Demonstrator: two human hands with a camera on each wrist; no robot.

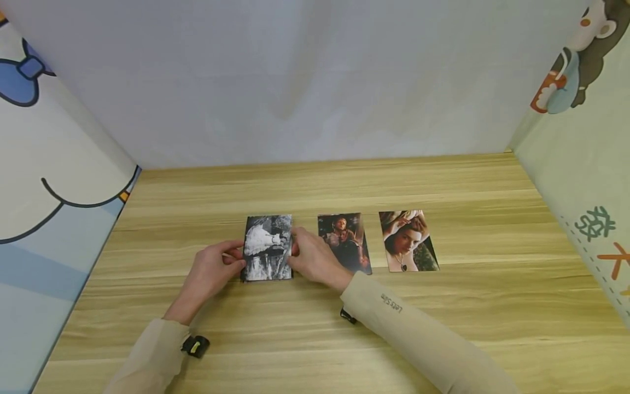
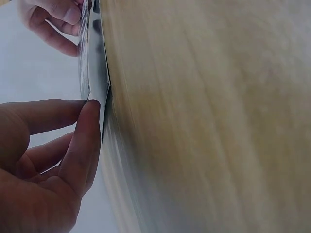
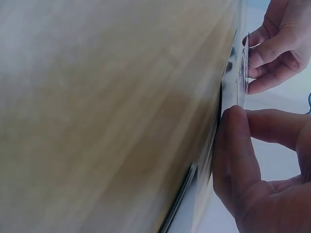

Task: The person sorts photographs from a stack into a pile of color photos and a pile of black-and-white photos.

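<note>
A black-and-white photo [image 1: 268, 247] is just above the wooden table [image 1: 315, 180], a little left of centre. My left hand [image 1: 235, 257] pinches its left edge and my right hand [image 1: 297, 249] pinches its right edge. In the left wrist view the photo [image 2: 95, 73] shows edge-on, lifted slightly off the wood, with my left fingertips [image 2: 90, 114] against its side and the right hand [image 2: 53, 19] gripping the far side. In the right wrist view my right fingertips [image 3: 233, 131] touch the photo [image 3: 241, 68], and the left hand [image 3: 274, 43] pinches its other edge.
Two colour photos lie flat to the right in a row: a dark one [image 1: 344, 241], partly under my right hand, and a portrait [image 1: 407, 241]. White and cartoon-printed walls [image 1: 59, 164] enclose the table on three sides. Bare wood stretches behind and in front of the row.
</note>
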